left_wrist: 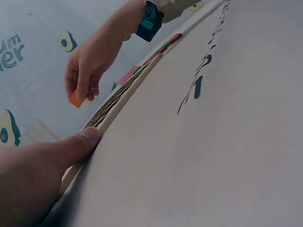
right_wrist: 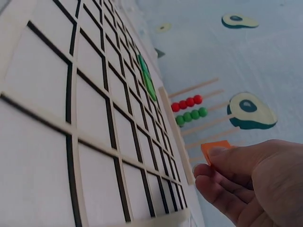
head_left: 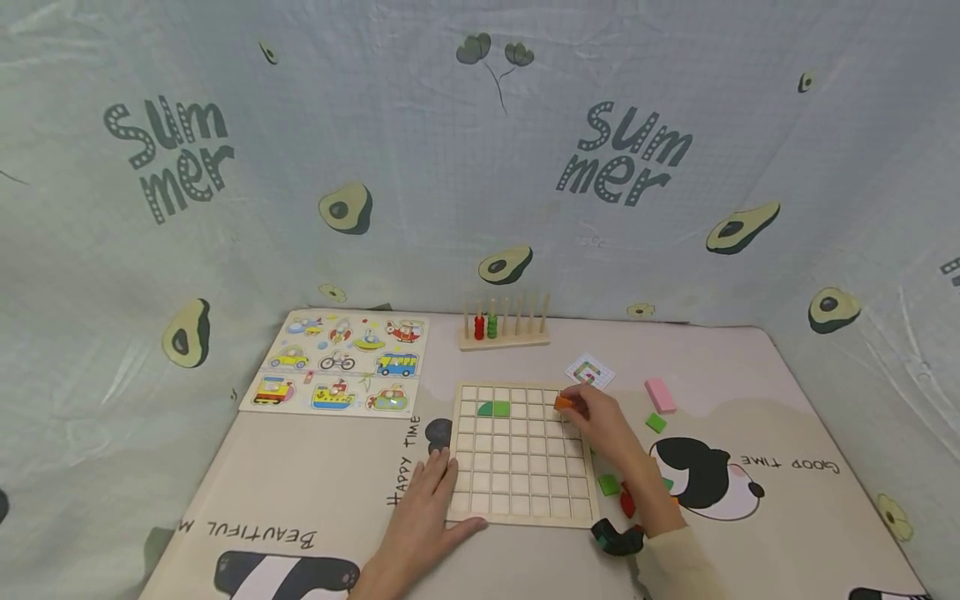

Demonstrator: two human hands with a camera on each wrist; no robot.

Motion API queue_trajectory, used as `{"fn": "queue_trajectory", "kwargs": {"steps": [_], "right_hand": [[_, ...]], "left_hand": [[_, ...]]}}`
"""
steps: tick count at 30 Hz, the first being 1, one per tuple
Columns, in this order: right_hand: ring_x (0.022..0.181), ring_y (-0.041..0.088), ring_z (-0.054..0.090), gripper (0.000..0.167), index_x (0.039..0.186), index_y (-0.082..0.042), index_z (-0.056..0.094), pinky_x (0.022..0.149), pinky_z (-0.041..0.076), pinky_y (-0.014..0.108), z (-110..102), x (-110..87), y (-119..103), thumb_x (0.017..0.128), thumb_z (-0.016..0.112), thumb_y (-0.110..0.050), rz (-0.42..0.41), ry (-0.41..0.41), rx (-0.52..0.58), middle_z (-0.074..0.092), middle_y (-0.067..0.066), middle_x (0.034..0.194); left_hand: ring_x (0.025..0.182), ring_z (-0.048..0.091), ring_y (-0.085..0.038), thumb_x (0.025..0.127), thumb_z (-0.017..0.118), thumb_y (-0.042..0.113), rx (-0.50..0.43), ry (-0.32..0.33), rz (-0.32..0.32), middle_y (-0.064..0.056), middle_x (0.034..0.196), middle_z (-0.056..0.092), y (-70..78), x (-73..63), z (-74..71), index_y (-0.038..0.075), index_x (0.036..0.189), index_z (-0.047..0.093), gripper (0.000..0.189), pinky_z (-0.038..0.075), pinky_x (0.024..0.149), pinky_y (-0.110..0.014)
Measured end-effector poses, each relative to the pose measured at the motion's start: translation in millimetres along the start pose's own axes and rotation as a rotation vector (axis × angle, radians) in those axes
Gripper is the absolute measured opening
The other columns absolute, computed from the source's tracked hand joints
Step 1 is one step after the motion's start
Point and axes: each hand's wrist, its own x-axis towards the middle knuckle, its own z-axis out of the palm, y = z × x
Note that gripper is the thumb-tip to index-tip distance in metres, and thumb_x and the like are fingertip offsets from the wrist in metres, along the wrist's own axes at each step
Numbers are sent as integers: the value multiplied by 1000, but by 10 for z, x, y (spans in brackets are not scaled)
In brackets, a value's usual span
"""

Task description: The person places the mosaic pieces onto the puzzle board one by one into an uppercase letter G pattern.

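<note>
A wooden grid board [head_left: 521, 481] lies on the table between both hands. In its second row sit a dark green rounded tile [head_left: 486, 409] and, beside it, a light green square tile [head_left: 502, 409]. My right hand [head_left: 603, 421] pinches a small orange tile [right_wrist: 215, 147] between thumb and fingers, above the board's far right corner. With fingers extended, my left hand [head_left: 423, 512] rests at the board's near left corner. Its thumb [left_wrist: 90, 135] touches the wooden edge in the left wrist view.
Behind the board stands a peg rack [head_left: 504, 340] with red and green beads. A vehicle picture puzzle [head_left: 352, 379] lies at far left. Right of the board are a pattern card [head_left: 590, 372], a pink block [head_left: 660, 395], a green tile [head_left: 656, 423] and other loose tiles, partly behind the right arm.
</note>
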Motion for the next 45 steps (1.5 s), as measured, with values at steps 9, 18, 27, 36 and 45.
{"fn": "queue_trajectory", "kwargs": {"steps": [9, 18, 27, 36, 45], "right_hand": [[80, 10, 62, 25, 114, -3, 66, 68, 56, 21, 199, 156, -33, 91, 73, -11, -46, -48, 42, 70, 5, 94], [85, 10, 64, 21, 115, -6, 68, 73, 57, 25, 386, 230, -61, 95, 68, -13, -24, -84, 34, 73, 5, 101], [85, 12, 65, 18, 110, -9, 70, 77, 58, 30, 487, 273, -82, 93, 71, -12, -74, -91, 7, 74, 3, 102], [82, 10, 58, 16, 107, -9, 75, 73, 54, 26, 532, 309, -82, 93, 71, -16, -110, -80, -38, 67, 2, 97], [80, 10, 57, 21, 111, -6, 76, 67, 50, 23, 539, 293, -83, 96, 68, -18, -118, -104, -65, 65, 3, 97]], "left_hand": [[147, 40, -34, 81, 68, 68, -1, 31, 21, -18, 155, 45, -4, -9, 15, -2, 143, 52, 95, 32, 124, -51], [148, 38, -32, 81, 66, 70, 10, 17, 13, -17, 156, 44, -17, -1, 21, -1, 144, 51, 96, 31, 125, -50], [148, 39, -33, 81, 67, 70, 11, 21, 13, -18, 155, 45, -7, -6, 25, -2, 143, 52, 96, 32, 125, -50], [148, 37, -35, 82, 66, 69, 15, 18, 21, -19, 155, 44, -12, 11, 16, -2, 144, 51, 95, 33, 124, -51], [148, 38, -34, 81, 65, 71, 17, 21, 23, -19, 155, 45, -19, -1, 36, -1, 144, 51, 96, 33, 124, -51]]}}
